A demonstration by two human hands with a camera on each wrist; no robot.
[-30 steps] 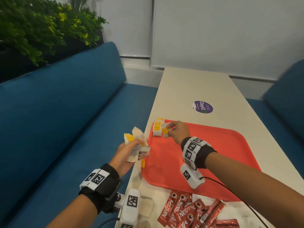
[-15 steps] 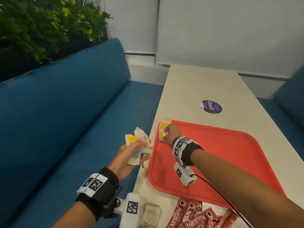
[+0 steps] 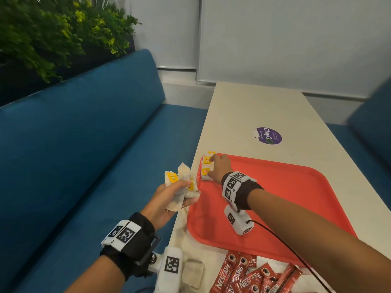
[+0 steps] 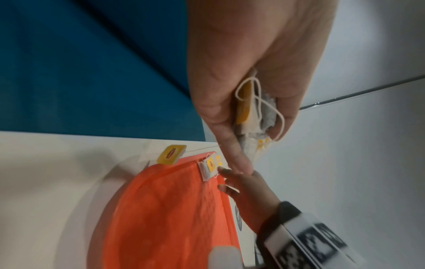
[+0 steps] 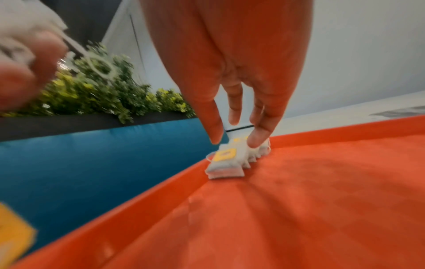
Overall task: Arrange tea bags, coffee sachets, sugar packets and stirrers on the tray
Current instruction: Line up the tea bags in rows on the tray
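A red tray point(image 3: 285, 197) lies on the white table. A short row of tea bags point(image 3: 206, 168) with yellow tags stands in its far-left corner. My right hand point(image 3: 213, 161) reaches down onto that row; in the right wrist view its thumb and a fingertip point(image 5: 256, 142) pinch one tea bag of the row point(image 5: 226, 163) from either side. My left hand point(image 3: 186, 189) hovers beside the tray's left rim and grips a bunch of tea bags point(image 3: 182, 178), their strings dangling point(image 4: 257, 102). Red coffee sachets point(image 3: 249, 275) lie in a heap on the table in front of the tray.
One loose tea bag point(image 3: 193, 273) lies near the table's front-left corner, and a yellow tag point(image 4: 171, 154) lies just outside the tray's rim. A purple sticker point(image 3: 268, 135) marks the table beyond the tray. A blue sofa point(image 3: 84, 166) runs along the left, with plants point(image 3: 53, 34) behind it.
My right hand has carried a tea bag left into the tray's far-left corner and lowered it against the row. The left hand with its bunch has hardly moved.
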